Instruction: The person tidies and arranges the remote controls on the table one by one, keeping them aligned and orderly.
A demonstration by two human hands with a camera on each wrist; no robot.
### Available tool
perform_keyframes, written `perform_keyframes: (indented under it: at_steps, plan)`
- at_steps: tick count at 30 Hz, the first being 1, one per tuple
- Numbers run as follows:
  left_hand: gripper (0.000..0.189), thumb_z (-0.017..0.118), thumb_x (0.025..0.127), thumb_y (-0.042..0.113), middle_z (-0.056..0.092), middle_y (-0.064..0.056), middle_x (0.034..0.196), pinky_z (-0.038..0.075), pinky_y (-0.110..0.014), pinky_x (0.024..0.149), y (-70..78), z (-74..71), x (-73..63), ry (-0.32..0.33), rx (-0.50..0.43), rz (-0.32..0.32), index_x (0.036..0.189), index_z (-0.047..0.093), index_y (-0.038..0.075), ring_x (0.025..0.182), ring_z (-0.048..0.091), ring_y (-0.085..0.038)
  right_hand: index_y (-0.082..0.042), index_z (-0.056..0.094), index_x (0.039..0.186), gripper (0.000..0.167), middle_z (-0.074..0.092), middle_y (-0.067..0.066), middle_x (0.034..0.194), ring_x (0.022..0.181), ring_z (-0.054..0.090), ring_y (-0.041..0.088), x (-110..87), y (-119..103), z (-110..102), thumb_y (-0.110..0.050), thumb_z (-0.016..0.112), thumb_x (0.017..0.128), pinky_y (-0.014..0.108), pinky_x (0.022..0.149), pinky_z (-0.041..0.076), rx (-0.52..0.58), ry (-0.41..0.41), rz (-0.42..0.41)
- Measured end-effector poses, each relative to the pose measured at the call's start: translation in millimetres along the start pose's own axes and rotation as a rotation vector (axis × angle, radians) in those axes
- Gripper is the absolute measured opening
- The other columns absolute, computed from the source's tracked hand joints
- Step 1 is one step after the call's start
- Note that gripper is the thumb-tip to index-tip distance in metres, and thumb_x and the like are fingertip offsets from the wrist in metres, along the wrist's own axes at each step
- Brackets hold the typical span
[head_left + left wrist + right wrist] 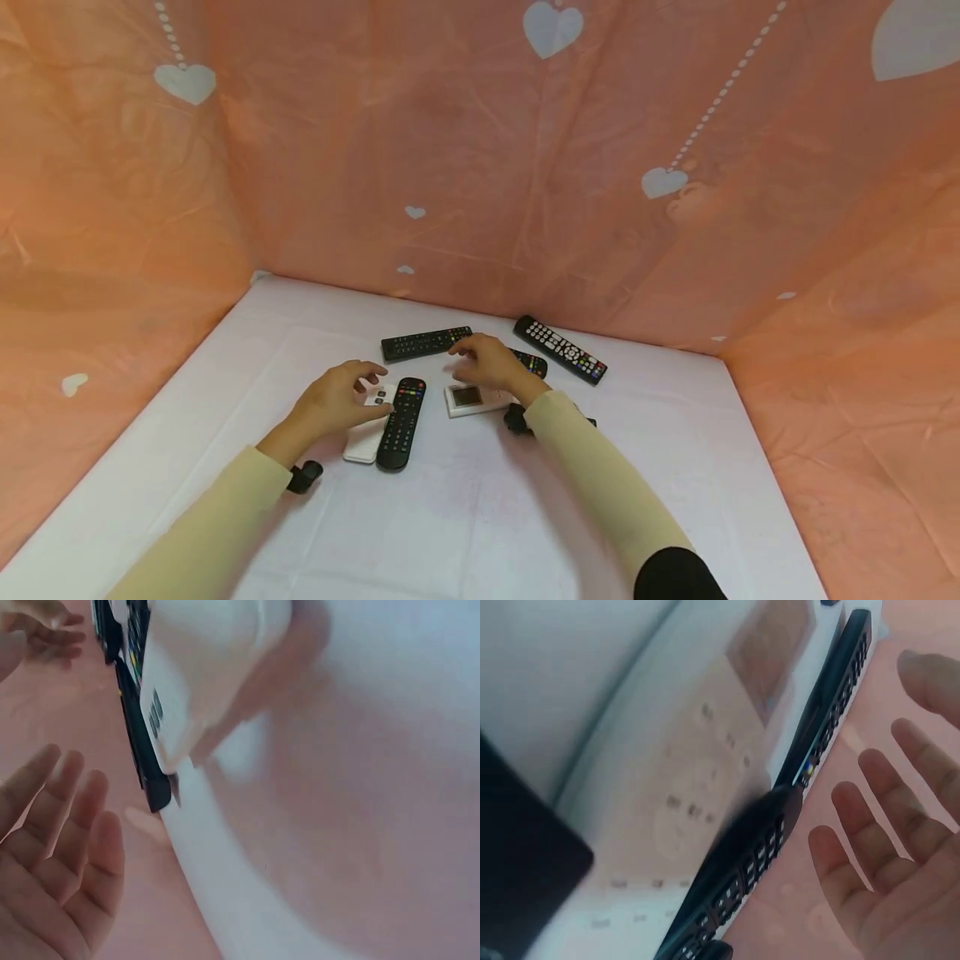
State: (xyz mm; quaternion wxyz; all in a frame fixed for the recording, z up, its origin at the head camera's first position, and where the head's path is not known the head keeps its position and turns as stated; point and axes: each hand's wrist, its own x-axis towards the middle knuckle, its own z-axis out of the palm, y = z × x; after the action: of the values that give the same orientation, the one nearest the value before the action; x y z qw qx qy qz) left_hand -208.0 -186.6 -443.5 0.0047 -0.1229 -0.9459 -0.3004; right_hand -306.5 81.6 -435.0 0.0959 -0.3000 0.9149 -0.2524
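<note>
My left hand (333, 402) hovers over a white remote (362, 443) and a black remote (402, 423), its fingers relaxed and holding nothing. The black remote partly covers the white one. In the left wrist view, the left hand's fingers (94, 847) are spread beside the white remote (199, 667). My right hand (491, 367), also holding nothing, is above a white remote with a small grey screen (468, 397). Behind that hand lies a black remote (532, 363), partly hidden. The right wrist view has the right hand (900, 877) with loose, parted fingers.
Another black remote (420, 344) lies at the back, just beyond the right fingertips. A black remote with white buttons (561, 350) lies slanted at the back right. A dark object (525, 855) shows near the right wrist, mostly hidden by the sleeve in the head view. Orange cloth walls (450, 150) enclose the white table (435, 533).
</note>
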Motion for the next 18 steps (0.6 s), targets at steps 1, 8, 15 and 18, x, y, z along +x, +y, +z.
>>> perform_keyframes:
  at_steps: [1, 8, 15, 18]
  plan:
    - [0.058, 0.080, 0.076, 0.038, 0.067, -0.008, 0.108, 0.052, -0.037, 0.072, -2.0, -1.3, 3.1, 0.003, -0.014, -0.003, 0.123, 0.062, 0.011, 0.094, 0.063, -0.023, -0.008, 0.064, 0.122, 0.039, 0.062, 0.014, 0.117, 0.108, 0.059, 0.029, 1.0, 0.9, -1.3, -0.021, 0.072, 0.086, 0.042, 0.094, 0.048, 0.004, 0.009, 0.000]
    - [0.059, 0.079, 0.078, 0.033, 0.065, -0.015, 0.114, 0.052, -0.042, 0.079, -12.2, -2.8, 26.9, 0.009, -0.082, -0.034, 0.128, 0.059, 0.008, 0.097, 0.063, -0.027, -0.008, 0.064, 0.122, 0.040, 0.062, 0.013, 0.119, 0.110, 0.059, 0.029, 11.6, 11.8, -7.0, -0.018, 0.073, 0.085, 0.041, 0.096, 0.047, -0.008, 0.060, 0.025]
    - [0.059, 0.078, 0.079, 0.030, 0.064, -0.017, 0.116, 0.051, -0.043, 0.083, -21.8, -1.2, 48.5, 0.011, -0.136, -0.077, 0.129, 0.057, 0.007, 0.099, 0.063, -0.030, -0.011, 0.061, 0.128, 0.047, 0.057, 0.011, 0.131, 0.123, 0.054, 0.030, 24.0, 24.3, -8.1, -0.020, 0.074, 0.084, 0.044, 0.102, 0.044, -0.033, 0.071, 0.081]
    - [0.059, 0.078, 0.079, 0.029, 0.063, -0.018, 0.117, 0.052, -0.044, 0.086, -29.2, -1.2, 55.1, 0.015, -0.147, -0.105, 0.130, 0.057, 0.007, 0.101, 0.063, -0.031, -0.013, 0.059, 0.131, 0.051, 0.055, 0.010, 0.137, 0.127, 0.051, 0.030, 33.7, 28.4, -6.5, -0.021, 0.075, 0.083, 0.046, 0.103, 0.044, -0.047, 0.071, 0.092]
